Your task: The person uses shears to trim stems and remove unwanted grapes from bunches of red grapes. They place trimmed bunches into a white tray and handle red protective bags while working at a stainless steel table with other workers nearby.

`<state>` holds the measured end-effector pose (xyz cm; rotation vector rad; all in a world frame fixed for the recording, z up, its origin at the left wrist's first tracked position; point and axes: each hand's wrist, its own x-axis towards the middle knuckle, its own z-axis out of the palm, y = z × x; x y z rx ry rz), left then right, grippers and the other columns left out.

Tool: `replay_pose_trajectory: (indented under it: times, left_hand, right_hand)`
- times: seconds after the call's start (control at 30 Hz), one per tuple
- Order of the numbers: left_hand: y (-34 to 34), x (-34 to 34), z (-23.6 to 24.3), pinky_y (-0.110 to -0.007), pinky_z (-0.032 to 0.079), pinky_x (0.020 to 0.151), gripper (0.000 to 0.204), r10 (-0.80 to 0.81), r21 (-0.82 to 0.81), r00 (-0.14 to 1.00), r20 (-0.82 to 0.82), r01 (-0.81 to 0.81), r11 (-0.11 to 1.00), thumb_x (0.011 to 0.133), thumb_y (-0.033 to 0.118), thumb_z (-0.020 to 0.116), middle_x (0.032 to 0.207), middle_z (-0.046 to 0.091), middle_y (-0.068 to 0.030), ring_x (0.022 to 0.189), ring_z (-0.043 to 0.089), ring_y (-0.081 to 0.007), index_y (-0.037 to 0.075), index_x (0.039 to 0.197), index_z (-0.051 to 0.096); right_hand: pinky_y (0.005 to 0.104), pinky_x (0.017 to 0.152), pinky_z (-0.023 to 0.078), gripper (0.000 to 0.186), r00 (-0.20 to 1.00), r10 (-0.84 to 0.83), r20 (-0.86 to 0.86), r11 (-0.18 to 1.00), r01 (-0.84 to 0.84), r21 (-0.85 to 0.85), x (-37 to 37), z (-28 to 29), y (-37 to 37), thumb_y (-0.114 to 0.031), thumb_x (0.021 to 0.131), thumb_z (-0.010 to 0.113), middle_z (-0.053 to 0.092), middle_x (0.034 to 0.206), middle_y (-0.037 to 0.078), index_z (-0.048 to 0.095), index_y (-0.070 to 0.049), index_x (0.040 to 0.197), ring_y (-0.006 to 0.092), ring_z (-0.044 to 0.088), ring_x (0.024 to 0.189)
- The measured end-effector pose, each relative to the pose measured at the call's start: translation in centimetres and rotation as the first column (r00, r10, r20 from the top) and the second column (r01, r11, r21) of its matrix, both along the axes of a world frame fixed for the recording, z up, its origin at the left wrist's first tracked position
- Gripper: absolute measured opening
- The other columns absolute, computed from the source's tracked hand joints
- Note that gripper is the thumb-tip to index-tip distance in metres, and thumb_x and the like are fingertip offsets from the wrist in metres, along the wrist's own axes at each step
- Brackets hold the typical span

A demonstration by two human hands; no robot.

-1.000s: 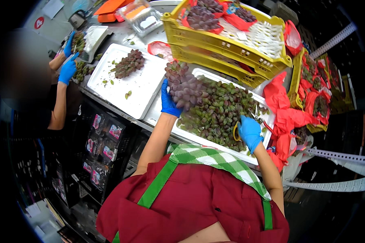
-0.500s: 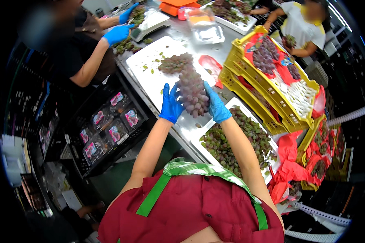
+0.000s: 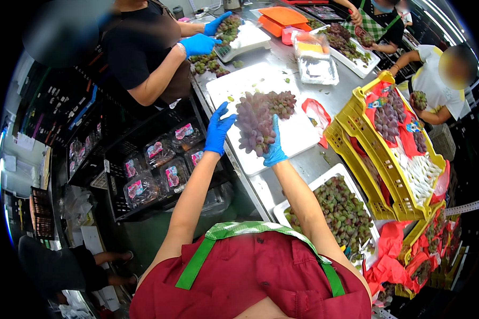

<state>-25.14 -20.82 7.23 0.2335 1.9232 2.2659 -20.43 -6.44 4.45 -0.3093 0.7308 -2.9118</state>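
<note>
A large bunch of purple grapes [image 3: 253,126] is held up above a white board [image 3: 298,133] on the metal table. My right hand [image 3: 275,150], in a blue glove, supports it from the lower right, its thumb up along the side and some fingers hidden behind the grapes. At the bunch's left, my left hand [image 3: 218,130], also blue-gloved, is open with fingers apart, a small gap showing between it and the fruit. Just beyond, a second bunch of grapes [image 3: 283,105] lies on the board.
A white tray of loose grapes [image 3: 340,210] is near right, with scissors [image 3: 363,250] at its edge. Yellow crates [image 3: 375,154] stand right. A black crate of clear packs [image 3: 155,150] sits left. Across the table, co-workers handle grapes beside a scale [image 3: 245,42].
The view has shifted, so the table appears farther right and lower. The grape bunch has tilted, and my left hand has come away from its side. My right hand still holds it.
</note>
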Motion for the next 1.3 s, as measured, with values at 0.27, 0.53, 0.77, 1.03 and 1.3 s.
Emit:
replay_pose_trajectory:
  times: [0.27,0.53,0.77,1.03,1.3]
  left_hand:
    - [2.3,-1.7,-1.2,-0.025,0.04,0.085,0.059,-0.041,-0.072,0.994,0.1,0.049,0.996,0.08,0.02,0.063,0.122,0.047,-0.0069,0.105,0.048,-0.014,0.011,0.132,0.037]
    - [2.3,-4.2,-5.2,-0.024,0.047,0.062,0.039,0.03,0.075,0.972,0.232,-0.048,0.996,0.081,0.027,0.061,0.092,0.056,-0.0004,0.078,0.053,-0.0092,0.009,0.115,0.052]
    - [3.2,-3.9,-4.0,-0.029,0.047,0.065,0.043,0.056,0.016,0.95,0.306,-0.064,0.998,0.077,0.032,0.065,0.096,0.056,-0.0042,0.079,0.053,-0.0141,0.008,0.11,0.052]
    - [2.6,-2.8,-3.8,-0.02,0.039,0.048,0.028,-0.077,0.081,0.928,0.365,0.051,0.995,0.081,0.036,0.054,0.078,0.056,0.0021,0.064,0.052,-0.0086,0.015,0.099,0.059]
    - [2.1,-0.2,-3.8,-0.042,0.035,0.091,0.076,-0.152,-0.05,0.87,0.469,0.199,0.979,0.076,0.052,0.057,0.128,0.042,-0.0095,0.115,0.043,-0.0196,0.012,0.134,0.03]
  right_hand:
    - [0.0355,0.069,0.042,0.064,0.983,0.179,0.034,0.961,-0.167,-0.22,-2.8,-4.6,0.4,-0.055,0.087,0.027,0.035,0.134,0.007,0.027,-0.012,0.134,0.0233,0.046,0.102]
    - [0.036,0.066,0.045,0.055,0.952,0.083,0.295,0.986,-0.035,-0.165,-1.7,-1.7,0.0,-0.051,0.087,0.037,0.048,0.117,0.01,0.04,-0.011,0.124,0.025,0.053,0.089]
    - [0.0245,0.051,0.049,0.044,0.934,-0.116,0.339,0.992,0.09,0.092,-2.7,-6.7,1.0,-0.044,0.089,0.042,0.058,0.097,0.007,0.047,-0.009,0.115,0.0149,0.058,0.076]
    - [0.0317,0.069,0.052,0.048,0.949,-0.004,0.316,0.989,0.051,-0.142,0.0,-2.0,-0.1,-0.044,0.09,0.039,0.056,0.109,0.01,0.044,-0.007,0.12,0.0203,0.058,0.089]
    - [0.0366,0.1,0.033,0.052,0.976,-0.03,0.215,0.999,0.02,0.048,3.6,-2.0,1.3,-0.033,0.094,0.028,0.032,0.136,0.013,0.022,-0.004,0.136,0.0262,0.036,0.123]
